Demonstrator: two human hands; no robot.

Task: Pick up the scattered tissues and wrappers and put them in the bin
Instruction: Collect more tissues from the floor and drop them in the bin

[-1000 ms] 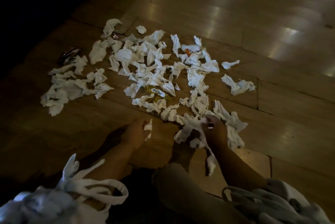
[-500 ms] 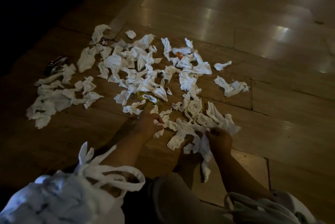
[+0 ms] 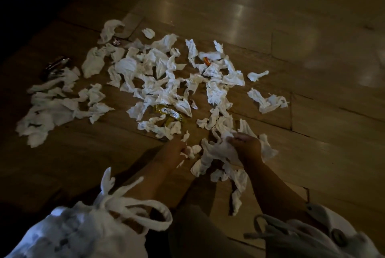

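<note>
Several crumpled white tissues (image 3: 158, 74) lie scattered over the wooden floor (image 3: 312, 124). Among them are a yellow wrapper (image 3: 168, 114), a small orange wrapper (image 3: 206, 61) and a dark shiny wrapper (image 3: 54, 67) at the far left. My left hand (image 3: 174, 150) is closed on small tissue scraps (image 3: 192, 150) at the pile's near edge. My right hand (image 3: 248, 146) grips a bunch of tissues (image 3: 216, 153), with more hanging below it. No bin is visible.
White sleeves with loose ties (image 3: 116, 211) fill the bottom corners, and a knee (image 3: 198, 234) sits between them. A separate tissue cluster (image 3: 48, 111) lies at the left and two loose pieces (image 3: 266, 101) at the right. Bare floor stretches beyond.
My left hand reached forward to the pile's edge and closed on small scraps. My right hand gathered more tissues into its bunch. The camera tilted slightly.
</note>
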